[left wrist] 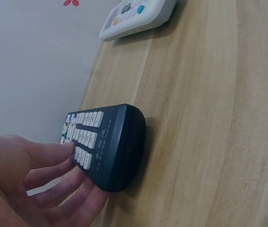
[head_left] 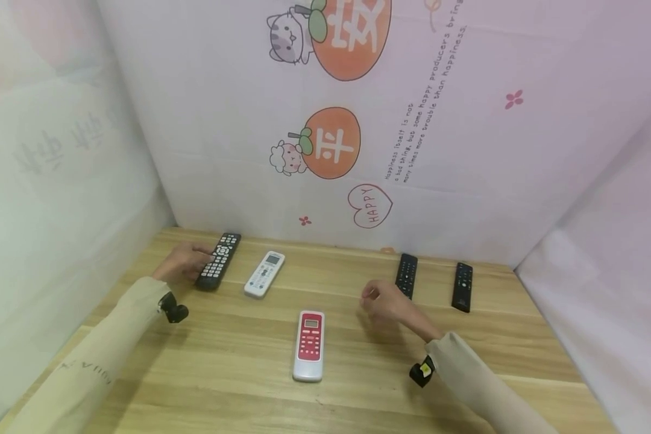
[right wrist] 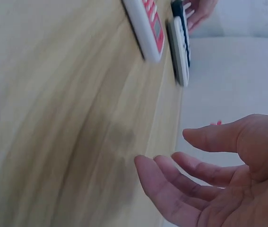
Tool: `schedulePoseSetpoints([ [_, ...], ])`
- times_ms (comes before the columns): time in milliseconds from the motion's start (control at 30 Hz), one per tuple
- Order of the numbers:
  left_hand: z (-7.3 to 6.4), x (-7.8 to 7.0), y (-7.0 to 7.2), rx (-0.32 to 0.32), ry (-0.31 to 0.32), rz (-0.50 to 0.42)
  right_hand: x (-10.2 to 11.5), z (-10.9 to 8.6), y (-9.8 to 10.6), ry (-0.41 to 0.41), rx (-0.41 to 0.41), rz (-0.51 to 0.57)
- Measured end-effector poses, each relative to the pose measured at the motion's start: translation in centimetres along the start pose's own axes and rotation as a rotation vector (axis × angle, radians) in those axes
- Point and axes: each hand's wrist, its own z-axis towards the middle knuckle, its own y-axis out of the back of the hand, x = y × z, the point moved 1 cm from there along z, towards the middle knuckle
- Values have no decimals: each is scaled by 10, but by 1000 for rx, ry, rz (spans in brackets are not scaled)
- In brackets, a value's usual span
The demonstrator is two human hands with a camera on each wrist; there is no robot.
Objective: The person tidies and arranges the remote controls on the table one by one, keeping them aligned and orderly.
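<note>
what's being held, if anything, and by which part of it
The left hand grips the leftmost remote by its left edge, thumb over the buttons; the right hand holds nothing.

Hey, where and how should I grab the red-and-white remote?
Probably pinch the red-and-white remote across its middle by the two long edges, coming from above and the right: it lies flat, face up, long and narrow, and the empty right hand hovers on that side.
</note>
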Motion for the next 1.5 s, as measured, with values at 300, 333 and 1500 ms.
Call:
schedulePoseSetpoints([
  [300, 3, 0, 4, -22, -18, 40, -18, 7, 19, 147, -135, -124],
  [333, 2, 0, 5, -25, -25, 47, -20, 9, 20, 164, -140, -127],
  [1500, 0, 2, -7, -68, -81, 53, -89, 25, 73, 433, -207, -951],
])
